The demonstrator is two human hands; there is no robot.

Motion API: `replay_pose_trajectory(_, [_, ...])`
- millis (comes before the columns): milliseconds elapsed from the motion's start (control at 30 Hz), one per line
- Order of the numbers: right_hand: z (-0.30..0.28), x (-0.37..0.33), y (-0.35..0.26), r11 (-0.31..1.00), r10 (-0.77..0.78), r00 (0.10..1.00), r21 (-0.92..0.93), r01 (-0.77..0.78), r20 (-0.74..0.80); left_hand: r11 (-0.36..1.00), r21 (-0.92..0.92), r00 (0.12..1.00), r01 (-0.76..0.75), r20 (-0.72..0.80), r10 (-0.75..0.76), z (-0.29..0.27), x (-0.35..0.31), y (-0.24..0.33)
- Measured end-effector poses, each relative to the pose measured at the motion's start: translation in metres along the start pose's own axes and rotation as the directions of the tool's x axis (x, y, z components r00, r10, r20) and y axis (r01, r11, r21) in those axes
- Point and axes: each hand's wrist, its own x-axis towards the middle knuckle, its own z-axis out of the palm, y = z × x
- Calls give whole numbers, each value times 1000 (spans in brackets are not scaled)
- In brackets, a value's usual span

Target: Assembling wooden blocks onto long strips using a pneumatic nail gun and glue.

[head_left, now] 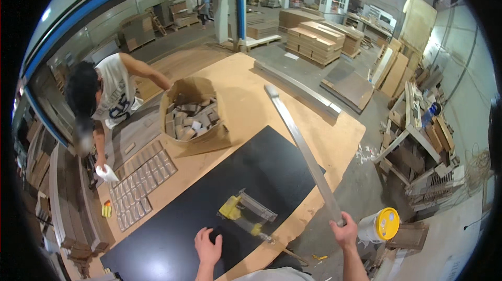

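My right hand (345, 230) is wrapped round the near end of a long, straight grey metallic-looking bar (300, 139). The bar slants away to the far left, over the right part of a black panel (261, 160). Over the panel's near edge is my left hand (208, 246), thumb and fingers apart, with nothing plainly held. Whether it touches the panel I cannot tell. Just beyond it, a yellow nail gun (230, 209) lies on its side on the panel, its hose running off the near edge.
The panel rests on a wooden worktable (345, 137). A cardboard box (222, 139) of wood offcuts stands beyond it. Across the table a person (112, 87) squeezes a white bottle (107, 173) over rows of glued strips (138, 187). A yellow-lidded bucket (368, 228) stands on the right.
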Motion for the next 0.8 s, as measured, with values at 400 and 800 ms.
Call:
replay_pose_trajectory(400, [76,273,-19,888,-22,996,-456,59,87,935,341,992,100,-102,-69,37,-37,-1])
replay_pose_trajectory(800, [182,472,-82,916,-93,996,-392,86,1,868,496,996,11,-79,32,38,-39,-6])
